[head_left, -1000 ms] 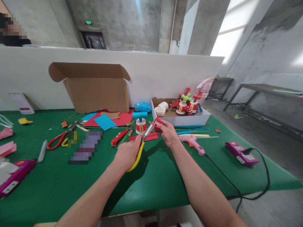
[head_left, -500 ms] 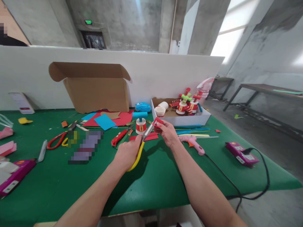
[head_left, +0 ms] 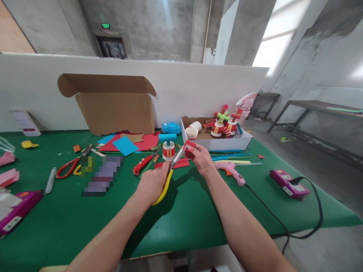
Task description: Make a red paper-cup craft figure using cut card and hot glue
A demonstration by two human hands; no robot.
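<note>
Green table [head_left: 195, 223] is the largest thing before us. Its front edge crosses beneath our forearms; the right edge slants away to a corner beyond a black cord. Green surface runs from between the forearms to the front edge, giving us room to draw back. On the far side a white panel [head_left: 181, 87] bounds the reach, with a cardboard box [head_left: 116, 111] standing open against it. Right of centre, a white tray [head_left: 224, 144] holds paper cups and spring-armed figures. Closer in, a pink glue gun [head_left: 231, 172] lies just beside our right forearm.

We have 2 hands raised over mid-table. Left hand [head_left: 151, 184]: fingers curled around yellow-handled scissors [head_left: 167, 189], blades aimed up and rightward. Right hand [head_left: 202, 160]: thumb and fingers pinched on a small red paper piece [head_left: 190, 143], held above the table at the blade tips. How far the blades part, we cannot tell.

Writing: faint lines on the back wall [head_left: 159, 37], illegible to us. Green sign [head_left: 106, 26] reads EXIT. Red-banded cup [head_left: 169, 147], left of the blades, bears 1 yellow label, its dark marks too small to read.
</note>
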